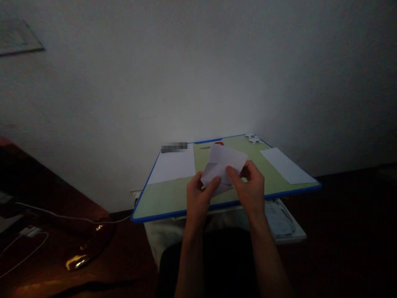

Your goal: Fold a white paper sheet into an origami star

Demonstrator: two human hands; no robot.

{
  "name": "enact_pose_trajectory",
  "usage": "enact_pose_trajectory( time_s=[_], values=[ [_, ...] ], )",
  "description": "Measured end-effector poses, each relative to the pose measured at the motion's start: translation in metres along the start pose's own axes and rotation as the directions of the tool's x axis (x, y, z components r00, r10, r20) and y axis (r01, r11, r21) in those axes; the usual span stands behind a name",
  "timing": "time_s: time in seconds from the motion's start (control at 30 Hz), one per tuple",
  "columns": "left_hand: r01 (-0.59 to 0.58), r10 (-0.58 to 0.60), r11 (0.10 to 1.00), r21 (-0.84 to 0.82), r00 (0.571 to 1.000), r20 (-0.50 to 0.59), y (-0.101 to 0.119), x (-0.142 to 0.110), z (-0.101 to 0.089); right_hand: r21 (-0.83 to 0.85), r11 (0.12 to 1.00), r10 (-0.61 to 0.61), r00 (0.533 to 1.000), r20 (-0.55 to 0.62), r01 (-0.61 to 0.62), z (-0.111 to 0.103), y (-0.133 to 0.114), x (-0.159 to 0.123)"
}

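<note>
A folded sheet of white paper [225,159] is held up above the near middle of a light green table top with a blue rim [164,203]. My left hand [201,192] pinches its lower left edge, thumb on the near face. On the right side, my right hand [249,182] grips the same paper, with its thumb pressed on the face and the fingers behind. Creases cross the paper. Just behind it lie scissors [219,143] with red handles, partly hidden by the paper.
White sheets lie on the table's left [173,163] and right [287,165]. Small paper scraps [253,138] are piled at the back right corner, and a blurred-out dark object [174,147] is at the back left. A wall [198,74] rises behind. A white cable [77,218] runs at left.
</note>
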State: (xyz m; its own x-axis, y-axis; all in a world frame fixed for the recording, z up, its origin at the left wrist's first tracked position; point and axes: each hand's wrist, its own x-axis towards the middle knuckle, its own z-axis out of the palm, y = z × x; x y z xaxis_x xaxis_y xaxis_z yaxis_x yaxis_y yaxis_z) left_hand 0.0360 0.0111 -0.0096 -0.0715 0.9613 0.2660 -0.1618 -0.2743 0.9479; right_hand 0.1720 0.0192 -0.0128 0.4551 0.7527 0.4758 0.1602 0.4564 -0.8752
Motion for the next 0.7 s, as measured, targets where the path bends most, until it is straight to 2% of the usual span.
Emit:
enact_pose_trajectory(
  time_s=[0.13,0.2,0.27,0.33,0.4,0.53,0.6,0.7],
  values=[
    [0.007,-0.005,0.999,-0.051,0.999,0.033,-0.003,0.001,0.004,-0.032,0.995,-0.095,0.995,0.007,0.095,-0.003,0.002,0.004],
    [0.023,-0.02,0.999,-0.044,0.998,0.053,-0.003,0.0,0.005,-0.067,0.981,-0.185,0.982,-0.03,0.183,-0.005,0.001,0.004],
    [0.022,-0.021,1.0,-0.015,0.999,0.028,-0.002,-0.001,0.007,-0.114,0.956,-0.277,0.959,-0.056,0.269,-0.006,-0.001,0.003],
    [0.014,-0.014,1.0,0.028,1.0,-0.023,-0.001,-0.002,0.01,-0.139,0.929,-0.349,0.937,-0.018,0.343,-0.007,-0.005,0.002],
    [0.004,0.0,0.997,0.073,0.998,-0.058,0.001,-0.003,0.012,-0.125,0.904,-0.401,0.912,0.082,0.409,-0.007,-0.008,0.001],
    [-0.043,0.053,0.989,0.143,0.997,-0.063,0.002,-0.004,0.013,-0.04,0.89,-0.424,0.857,0.292,0.454,-0.007,-0.009,0.0],
    [-0.076,0.086,0.981,0.18,0.995,-0.052,0.002,-0.005,0.011,-0.021,0.897,-0.416,0.858,0.303,0.442,-0.008,-0.009,0.0],
    [-0.126,0.14,0.96,0.248,0.989,-0.04,-0.002,-0.006,0.007,-0.021,0.901,-0.413,0.874,0.257,0.432,-0.009,-0.008,0.0]
  ],
)
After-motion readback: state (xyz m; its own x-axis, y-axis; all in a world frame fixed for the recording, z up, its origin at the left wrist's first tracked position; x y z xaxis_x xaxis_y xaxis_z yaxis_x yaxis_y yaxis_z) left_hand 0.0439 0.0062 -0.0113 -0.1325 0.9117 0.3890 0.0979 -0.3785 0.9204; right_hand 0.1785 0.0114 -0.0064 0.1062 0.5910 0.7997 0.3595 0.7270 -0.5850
